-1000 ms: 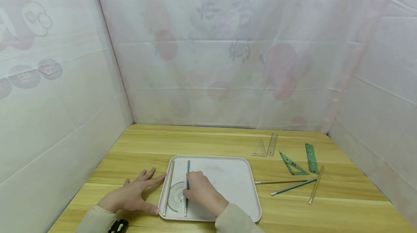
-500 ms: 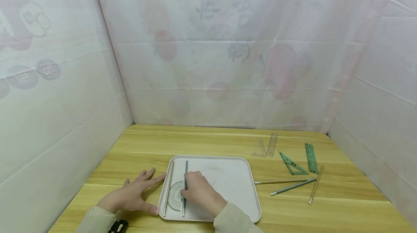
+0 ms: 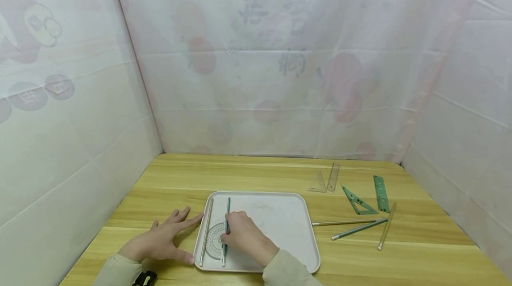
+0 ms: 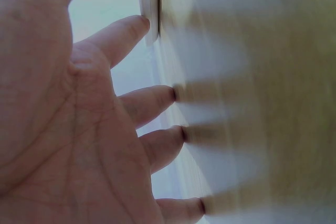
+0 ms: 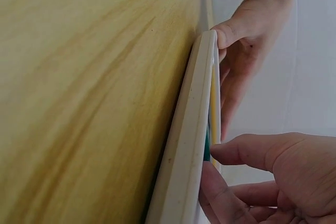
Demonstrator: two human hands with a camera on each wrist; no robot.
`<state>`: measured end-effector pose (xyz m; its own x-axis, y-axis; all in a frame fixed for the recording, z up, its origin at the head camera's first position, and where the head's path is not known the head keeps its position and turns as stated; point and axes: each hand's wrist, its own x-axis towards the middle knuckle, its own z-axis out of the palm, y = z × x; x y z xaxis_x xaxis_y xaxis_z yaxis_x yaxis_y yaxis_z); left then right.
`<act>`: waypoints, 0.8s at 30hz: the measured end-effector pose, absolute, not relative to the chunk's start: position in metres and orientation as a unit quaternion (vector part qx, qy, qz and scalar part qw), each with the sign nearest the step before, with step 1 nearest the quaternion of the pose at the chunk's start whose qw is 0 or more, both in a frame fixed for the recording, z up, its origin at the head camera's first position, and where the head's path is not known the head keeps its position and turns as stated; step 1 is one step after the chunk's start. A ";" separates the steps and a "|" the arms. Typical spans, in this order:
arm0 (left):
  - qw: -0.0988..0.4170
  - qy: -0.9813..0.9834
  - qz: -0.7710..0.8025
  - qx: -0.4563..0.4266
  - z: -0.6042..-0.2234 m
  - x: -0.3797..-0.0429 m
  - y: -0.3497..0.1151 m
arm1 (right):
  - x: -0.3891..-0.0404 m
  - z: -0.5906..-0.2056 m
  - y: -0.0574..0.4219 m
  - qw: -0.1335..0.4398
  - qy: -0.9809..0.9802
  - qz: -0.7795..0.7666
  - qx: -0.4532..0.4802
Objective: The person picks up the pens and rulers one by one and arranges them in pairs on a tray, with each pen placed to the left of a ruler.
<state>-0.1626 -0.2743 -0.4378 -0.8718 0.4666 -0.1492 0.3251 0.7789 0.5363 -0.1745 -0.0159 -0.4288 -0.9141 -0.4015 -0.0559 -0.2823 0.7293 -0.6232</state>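
Observation:
My right hand [image 3: 248,238] pinches a green pencil [image 3: 228,206] between thumb and fingers, low over the white tray [image 3: 284,228]. The pencil runs front to back along the straight edge of a clear protractor [image 3: 214,242]. On the protractor's other side, by the tray's left wall, lies a gold pencil [image 3: 206,230]. My left hand [image 3: 166,237] has its fingers spread, with thumb and index fingertip at the tray's left rim; other fingertips rest on the table in the left wrist view. The right wrist view shows the tray's wall [image 5: 184,129] hiding most of its contents.
Right of the tray lie a gold pencil [image 3: 344,223], a green pencil [image 3: 360,229] and another gold pencil [image 3: 387,227]. Behind them are a green set square [image 3: 352,197], a green ruler [image 3: 382,193], a clear set square [image 3: 318,184] and a clear ruler [image 3: 333,177]. Cloth walls [image 3: 256,77] surround the table.
My right hand has shifted the green pencil slightly left, closer over the protractor's straight edge. My left hand has stayed at the tray's rim.

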 end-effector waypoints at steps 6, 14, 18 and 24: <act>0.139 0.933 0.257 0.212 -0.439 -0.163 -0.274 | -0.173 -0.429 -0.016 0.096 0.923 -0.323 -0.184; 0.138 0.932 0.260 0.212 -0.438 -0.163 -0.274 | -0.171 -0.428 -0.014 0.089 0.923 -0.317 -0.199; 0.138 0.932 0.261 0.212 -0.438 -0.163 -0.274 | -0.171 -0.427 -0.012 0.089 0.922 -0.316 -0.203; 0.134 0.933 0.259 0.213 -0.438 -0.162 -0.274 | -0.170 -0.426 -0.012 0.087 0.924 -0.314 -0.202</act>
